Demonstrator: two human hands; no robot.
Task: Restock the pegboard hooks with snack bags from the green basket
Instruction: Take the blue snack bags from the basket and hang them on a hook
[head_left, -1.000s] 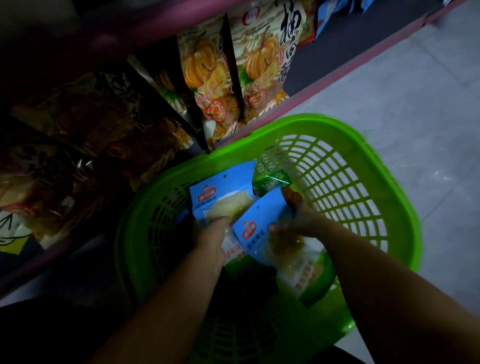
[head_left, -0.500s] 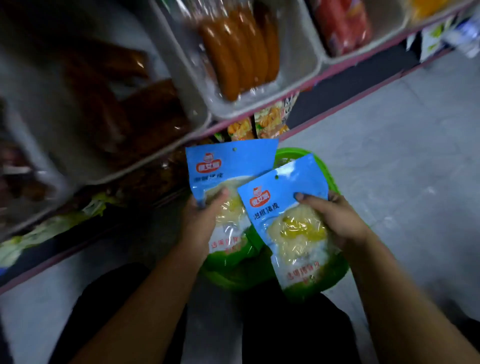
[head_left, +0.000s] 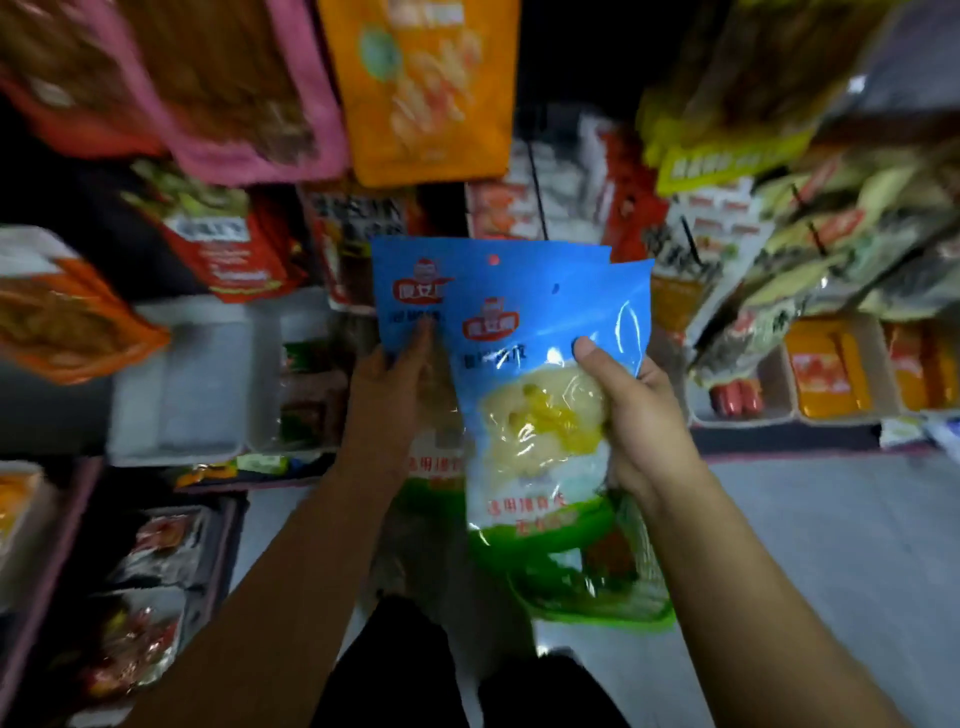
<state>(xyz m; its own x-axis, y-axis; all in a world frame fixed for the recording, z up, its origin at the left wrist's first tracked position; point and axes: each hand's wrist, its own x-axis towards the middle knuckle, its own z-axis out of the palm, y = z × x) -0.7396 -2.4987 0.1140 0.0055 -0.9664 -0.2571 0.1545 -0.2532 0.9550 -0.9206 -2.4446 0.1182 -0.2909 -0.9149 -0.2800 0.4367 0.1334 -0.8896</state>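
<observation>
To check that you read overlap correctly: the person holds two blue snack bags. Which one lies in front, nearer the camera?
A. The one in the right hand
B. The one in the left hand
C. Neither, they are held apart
A: the right hand grips the front bag, whose left edge covers part of the rear bag held by the left hand.

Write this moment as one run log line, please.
left hand: holds rear blue bag | right hand: holds front blue bag | bags: overlapping, raised before hanging snacks | hooked: no
</observation>
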